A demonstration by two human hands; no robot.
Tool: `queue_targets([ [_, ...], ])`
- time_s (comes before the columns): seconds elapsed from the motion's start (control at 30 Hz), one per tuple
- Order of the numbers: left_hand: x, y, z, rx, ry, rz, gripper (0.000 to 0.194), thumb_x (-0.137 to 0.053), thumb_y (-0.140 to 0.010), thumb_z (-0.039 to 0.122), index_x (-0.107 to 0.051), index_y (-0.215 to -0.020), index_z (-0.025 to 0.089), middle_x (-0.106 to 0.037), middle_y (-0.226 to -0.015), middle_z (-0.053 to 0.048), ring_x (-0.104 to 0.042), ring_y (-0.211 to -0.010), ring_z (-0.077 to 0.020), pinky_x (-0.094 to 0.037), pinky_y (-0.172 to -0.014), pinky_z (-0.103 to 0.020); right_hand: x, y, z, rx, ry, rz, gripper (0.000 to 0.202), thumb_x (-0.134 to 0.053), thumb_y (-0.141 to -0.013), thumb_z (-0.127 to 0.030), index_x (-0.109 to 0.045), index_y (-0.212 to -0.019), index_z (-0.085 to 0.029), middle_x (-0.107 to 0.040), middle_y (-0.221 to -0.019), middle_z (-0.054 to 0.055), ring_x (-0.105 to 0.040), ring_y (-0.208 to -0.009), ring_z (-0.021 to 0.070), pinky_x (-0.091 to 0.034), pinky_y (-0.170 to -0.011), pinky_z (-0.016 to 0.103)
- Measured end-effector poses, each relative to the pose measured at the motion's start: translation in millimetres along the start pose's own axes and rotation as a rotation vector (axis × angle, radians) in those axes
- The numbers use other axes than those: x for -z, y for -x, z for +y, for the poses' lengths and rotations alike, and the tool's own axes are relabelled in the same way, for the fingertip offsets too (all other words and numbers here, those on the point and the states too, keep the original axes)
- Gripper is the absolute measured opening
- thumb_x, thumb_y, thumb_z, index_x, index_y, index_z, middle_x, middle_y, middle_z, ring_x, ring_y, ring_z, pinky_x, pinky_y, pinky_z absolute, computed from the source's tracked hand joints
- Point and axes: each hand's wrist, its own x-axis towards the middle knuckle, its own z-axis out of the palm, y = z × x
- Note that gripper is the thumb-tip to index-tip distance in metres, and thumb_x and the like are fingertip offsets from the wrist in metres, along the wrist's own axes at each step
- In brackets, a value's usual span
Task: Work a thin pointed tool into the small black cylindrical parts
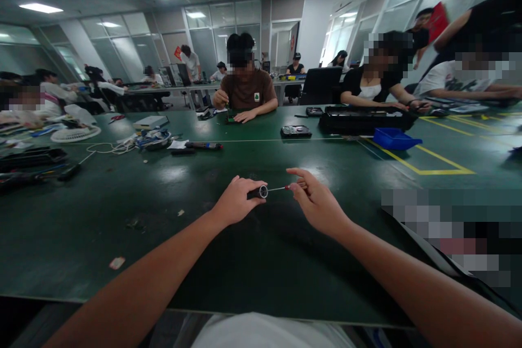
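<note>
Left hand (pixel 236 201) grips a dark handle (pixel 258 192); right hand (pixel 316 201), at three o'clock, pinches a thin bit (pixel 287 187). Loose fingers could let the bit slip onto the table (pixel 265 272).

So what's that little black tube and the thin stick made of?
The tube in the left hand looks like black plastic or rubber with a shiny metal ring at its end. The stick, pinched by the right hand, looks like bare metal, glinting, with a red, probably plastic, collar.

Bare forearms, no sleeves — white shirt (pixel 261 331)
</note>
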Motion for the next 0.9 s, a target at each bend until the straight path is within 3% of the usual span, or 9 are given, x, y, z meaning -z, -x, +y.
queue_targets([
  [0.13,0.5,-0.4,-0.8,-0.001,-0.003,0.012,0.038,-0.07,-0.085,0.032,-0.064,-0.122,0.029,-0.068,-0.119,-0.004,-0.059,-0.111,-0.024,-0.031,-0.111,-0.052,1.5,-1.8,1.9,-0.047,0.026,-0.041,0.03,-0.048,-0.095,-0.035,-0.067,-0.112,-0.021,-0.067,-0.074,0.002,-0.061,-0.062,0.0181,-0.044,-0.057,0.031],
  [0.23,-0.1,-0.4,-0.8,0.005,-0.009,0.01,0.039,-0.071,-0.084,0.032,-0.064,-0.123,0.03,-0.068,-0.119,-0.004,-0.059,-0.111,-0.0242,-0.029,-0.112,-0.053,2.0,-3.6,3.5,-0.079,0.021,-0.051,0.034,-0.044,-0.097,-0.043,-0.07,-0.098,-0.021,-0.067,-0.073,0.002,-0.063,-0.063,0.0186,-0.045,-0.059,0.032],
  [0.43,-1.1,-0.6,-0.5,0.012,-0.018,-0.002,0.039,-0.07,-0.084,0.033,-0.064,-0.123,0.031,-0.069,-0.118,-0.003,-0.059,-0.112,-0.0243,-0.028,-0.113,-0.054,-0.4,-2.7,3.5,-0.02,0.009,-0.023,0.032,-0.049,-0.095,-0.034,-0.056,-0.123,-0.021,-0.066,-0.082,0.003,-0.062,-0.069,0.0193,-0.047,-0.063,0.033],
  [0.53,-1.0,-0.6,-0.5,0.018,-0.033,-0.01,0.039,-0.07,-0.085,0.033,-0.064,-0.123,0.03,-0.069,-0.118,-0.004,-0.059,-0.113,-0.0246,-0.028,-0.113,-0.054,-1.5,-2.1,4.7,0.002,-0.018,-0.01,0.029,-0.05,-0.095,-0.034,-0.055,-0.121,-0.022,-0.065,-0.083,0.003,-0.062,-0.073,0.0195,-0.048,-0.066,0.033],
  [0.7,-2.2,-1.0,-1.5,0.019,-0.035,-0.012,0.039,-0.069,-0.085,0.034,-0.064,-0.124,0.031,-0.068,-0.12,-0.004,-0.059,-0.114,-0.0253,-0.028,-0.113,-0.055,-2.7,-0.8,8.6,-0.094,-0.05,-0.018,0.032,-0.037,-0.1,-0.041,-0.058,-0.117,-0.024,-0.065,-0.078,0.002,-0.061,-0.066,0.0182,-0.047,-0.061,0.032],
  [0.8,-2.4,-1.4,-0.1,0.02,-0.018,-0.009,0.039,-0.07,-0.085,0.034,-0.064,-0.123,0.031,-0.068,-0.12,-0.004,-0.059,-0.114,-0.0259,-0.027,-0.113,-0.055,-3.6,0.2,8.6,-0.078,-0.117,0.014,0.028,-0.045,-0.097,-0.037,-0.053,-0.12,-0.024,-0.065,-0.082,0.002,-0.063,-0.072,0.019,-0.049,-0.066,0.034],
  [0.9,-0.1,-0.9,3.3,0.049,0.008,0.007,0.037,-0.068,-0.086,0.034,-0.063,-0.123,0.028,-0.069,-0.117,-0.004,-0.059,-0.109,-0.0256,-0.031,-0.111,-0.053,-5.1,-2.6,8.7,-0.126,-0.275,0.051,0.023,-0.056,-0.091,-0.038,-0.057,-0.106,-0.021,-0.065,-0.085,0.003,-0.063,-0.078,0.0196,-0.052,-0.073,0.036],
])
